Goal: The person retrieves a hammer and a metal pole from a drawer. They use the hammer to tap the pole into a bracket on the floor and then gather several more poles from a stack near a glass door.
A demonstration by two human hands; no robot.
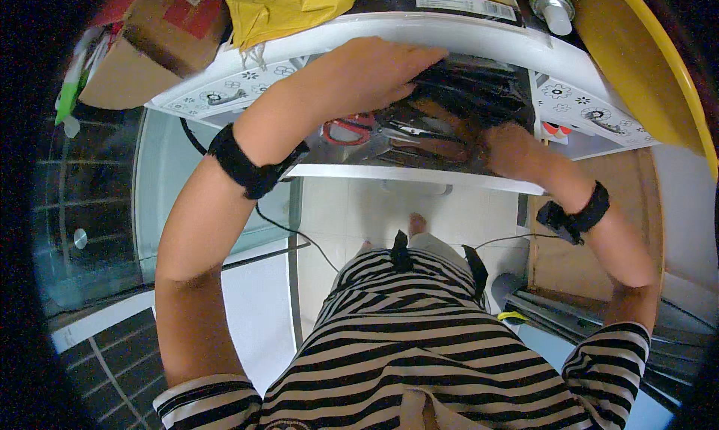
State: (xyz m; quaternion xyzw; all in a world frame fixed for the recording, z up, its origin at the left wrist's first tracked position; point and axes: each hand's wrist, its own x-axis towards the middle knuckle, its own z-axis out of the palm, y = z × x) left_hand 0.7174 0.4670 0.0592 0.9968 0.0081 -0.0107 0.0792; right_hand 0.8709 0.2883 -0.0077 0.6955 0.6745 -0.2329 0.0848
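Note:
A pulled-out white drawer lies before me, holding scissors with red handles and crumpled black plastic bags. My left hand reaches over its left side. The fingers are stretched out, with their tips beside the black plastic and the thumb apart from them. Down in the right part of the drawer is my right hand, next to the dark plastic. Its fingers are blurred and partly hidden, so whether they grip anything does not show. Black bands are around both wrists.
Closed drawers with flower patterns flank the open one, the left one and right one. On the cabinet top are a cardboard box, a yellow bag and a spray can. A yellow-rimmed panel curves at right.

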